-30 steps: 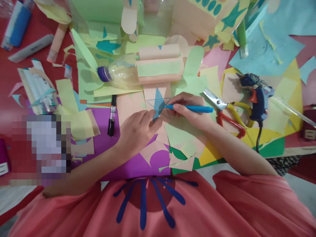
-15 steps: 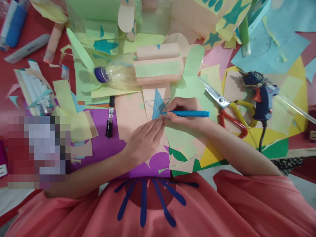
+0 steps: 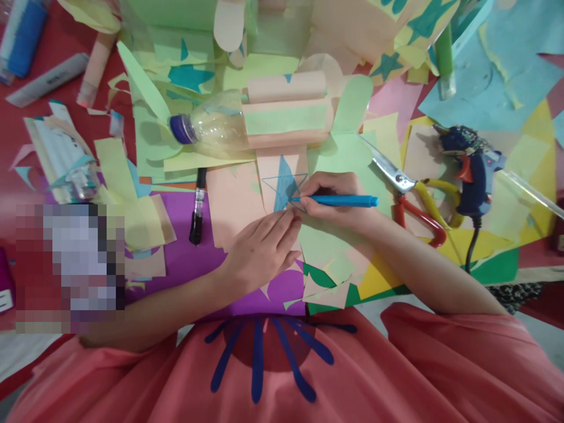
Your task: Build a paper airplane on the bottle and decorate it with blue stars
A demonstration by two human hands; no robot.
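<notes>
My right hand (image 3: 332,197) is closed round a blue marker (image 3: 348,201), its tip on a star outline (image 3: 284,182) partly filled with blue. The star lies on a pale peach paper strip (image 3: 265,158). My left hand (image 3: 264,247) rests flat on the paper just below the star, fingers stretched out, holding nothing. Above the strip lies a clear bottle (image 3: 220,129) with a purple cap, wrapped in peach and green paper.
Open scissors (image 3: 400,182) with red and yellow handles and a blue glue gun (image 3: 476,176) lie at the right. A black pen (image 3: 198,205) lies left of my hands. Paper scraps and grey marker (image 3: 48,79) are further left.
The view has shifted slightly. My left thumb now shows apart from the other fingers. The marker tip remains near the star's lower right part.
</notes>
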